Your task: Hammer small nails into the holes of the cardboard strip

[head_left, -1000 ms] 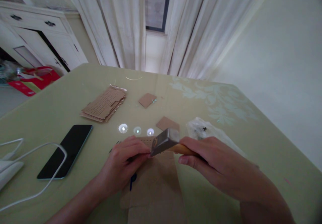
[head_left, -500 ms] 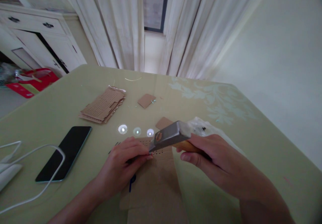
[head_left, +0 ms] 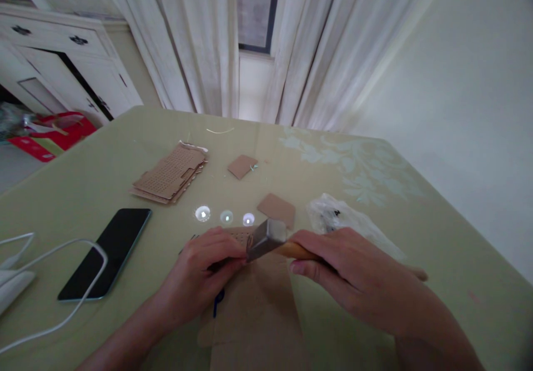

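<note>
My right hand [head_left: 350,276] is wrapped round the wooden handle of a hammer [head_left: 266,239]. The hammer's metal head is down by the fingertips of my left hand [head_left: 204,271]. Those left fingers are pinched together over a brown cardboard sheet [head_left: 254,315]; what they hold, if anything, is hidden. Rows of small holes show in a perforated brown piece [head_left: 240,236] beside the hammer head. A small dark blue item [head_left: 219,302] pokes out under my left palm.
A stack of perforated brown boards [head_left: 170,174] lies at the back left, with two small brown pieces [head_left: 241,166] further right. A phone [head_left: 108,254] and a white cable [head_left: 62,324] are on the left. A clear plastic bag [head_left: 353,218] lies beyond my right hand.
The hammer and my right hand have moved down and left, bringing the head closer to my left fingertips. More of the small brown piece and plastic bag shows. My left hand has barely moved.
</note>
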`<state>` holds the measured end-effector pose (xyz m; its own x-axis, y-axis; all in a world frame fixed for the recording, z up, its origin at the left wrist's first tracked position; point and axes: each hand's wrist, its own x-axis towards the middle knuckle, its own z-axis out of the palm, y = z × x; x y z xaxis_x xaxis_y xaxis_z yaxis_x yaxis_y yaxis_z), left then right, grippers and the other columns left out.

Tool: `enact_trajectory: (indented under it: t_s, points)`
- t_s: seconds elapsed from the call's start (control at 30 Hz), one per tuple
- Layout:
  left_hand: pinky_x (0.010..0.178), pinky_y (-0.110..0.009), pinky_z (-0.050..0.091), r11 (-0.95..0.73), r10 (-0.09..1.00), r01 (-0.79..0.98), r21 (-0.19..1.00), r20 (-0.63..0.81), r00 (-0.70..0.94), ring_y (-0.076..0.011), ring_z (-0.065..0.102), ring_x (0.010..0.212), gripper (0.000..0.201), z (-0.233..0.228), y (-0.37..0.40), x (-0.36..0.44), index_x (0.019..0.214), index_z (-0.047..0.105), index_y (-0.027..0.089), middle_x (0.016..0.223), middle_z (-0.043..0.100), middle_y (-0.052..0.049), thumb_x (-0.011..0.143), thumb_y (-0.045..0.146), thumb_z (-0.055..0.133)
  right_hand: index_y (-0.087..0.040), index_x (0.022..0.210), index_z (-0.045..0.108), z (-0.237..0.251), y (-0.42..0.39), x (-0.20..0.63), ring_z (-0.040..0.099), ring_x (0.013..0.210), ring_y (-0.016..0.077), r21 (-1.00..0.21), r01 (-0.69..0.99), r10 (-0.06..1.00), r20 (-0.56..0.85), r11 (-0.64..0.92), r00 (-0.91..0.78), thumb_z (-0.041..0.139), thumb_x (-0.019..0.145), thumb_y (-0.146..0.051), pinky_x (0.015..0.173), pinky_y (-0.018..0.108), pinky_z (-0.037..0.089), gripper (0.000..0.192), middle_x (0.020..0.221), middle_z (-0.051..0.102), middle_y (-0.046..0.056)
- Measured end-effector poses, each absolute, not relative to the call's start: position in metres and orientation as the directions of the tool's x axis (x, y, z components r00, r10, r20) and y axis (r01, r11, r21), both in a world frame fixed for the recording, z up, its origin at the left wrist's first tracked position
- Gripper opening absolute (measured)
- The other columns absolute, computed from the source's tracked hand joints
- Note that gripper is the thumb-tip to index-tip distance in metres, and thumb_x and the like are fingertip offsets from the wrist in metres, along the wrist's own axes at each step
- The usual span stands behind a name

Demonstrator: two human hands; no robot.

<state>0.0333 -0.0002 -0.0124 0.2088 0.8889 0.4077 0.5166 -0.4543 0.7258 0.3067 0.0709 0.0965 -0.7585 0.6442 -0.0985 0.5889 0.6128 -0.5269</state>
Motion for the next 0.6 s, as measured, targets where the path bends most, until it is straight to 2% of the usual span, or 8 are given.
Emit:
enact_trajectory:
  t_s: [0.07, 0.23, 0.4, 0.53, 0.6]
  points:
    - [0.073, -0.024, 0.049, -0.445, 0.894, 0.522, 0.727, 0.391, 0.218, -0.0137, 0.067, 0.083, 0.013, -0.0123, -0.0002, 0.0330, 0.100, 0.077, 0.025, 0.092, 0.077, 0.001, 0.102, 0.015, 0.070, -0.025, 0.108, 0.071, 0.0958, 0.0708, 0.3068, 0.065, 0.079, 0.0213, -0.506, 0.594, 0.640, -0.103, 0.625, -0.762, 0.060, 0.110, -0.035, 0.071, 0.032, 0.039, 0.016, 0.089, 0.074, 0.002]
    - [0.076, -0.025, 0.051, -0.423, 0.906, 0.529, 0.736, 0.366, 0.214, -0.0145, 0.068, 0.085, 0.010, -0.0133, 0.0001, 0.0323, 0.096, 0.078, 0.025, 0.093, 0.078, 0.001, 0.102, 0.020, 0.072, -0.024, 0.112, 0.072, 0.0967, 0.0720, 0.3049, 0.063, 0.071, 0.0197, -0.539, 0.579, 0.652, -0.071, 0.612, -0.755, 0.057, 0.111, -0.035, 0.069, 0.032, 0.038, 0.018, 0.081, 0.071, 0.001]
    - [0.072, -0.022, 0.052, -0.374, 0.928, 0.505, 0.778, 0.314, 0.202, -0.0134, 0.068, 0.082, 0.012, -0.0135, -0.0007, 0.0326, 0.096, 0.080, 0.026, 0.096, 0.077, 0.000, 0.100, 0.017, 0.072, -0.025, 0.108, 0.073, 0.0969, 0.0714, 0.3044, 0.065, 0.076, 0.0213, -0.471, 0.608, 0.634, -0.126, 0.639, -0.763, 0.063, 0.108, -0.035, 0.071, 0.033, 0.040, 0.015, 0.085, 0.074, 0.002]
    - [0.064, -0.020, 0.051, -0.305, 0.952, 0.502, 0.809, 0.257, 0.163, -0.0121, 0.068, 0.083, 0.011, -0.0131, -0.0023, 0.0341, 0.090, 0.082, 0.026, 0.119, 0.072, -0.004, 0.098, 0.024, 0.075, -0.026, 0.116, 0.073, 0.0968, 0.0706, 0.3060, 0.064, 0.072, 0.0197, -0.496, 0.595, 0.646, -0.084, 0.633, -0.758, 0.061, 0.109, -0.033, 0.068, 0.032, 0.038, 0.016, 0.084, 0.074, 0.000]
    - [0.061, -0.019, 0.050, -0.275, 0.961, 0.505, 0.818, 0.226, 0.158, -0.0107, 0.066, 0.080, 0.011, -0.0126, -0.0028, 0.0344, 0.089, 0.081, 0.025, 0.124, 0.070, -0.004, 0.097, 0.023, 0.074, -0.026, 0.114, 0.073, 0.0948, 0.0709, 0.3058, 0.065, 0.074, 0.0201, -0.490, 0.597, 0.639, -0.099, 0.636, -0.763, 0.061, 0.109, -0.033, 0.068, 0.032, 0.038, 0.015, 0.086, 0.075, 0.001]
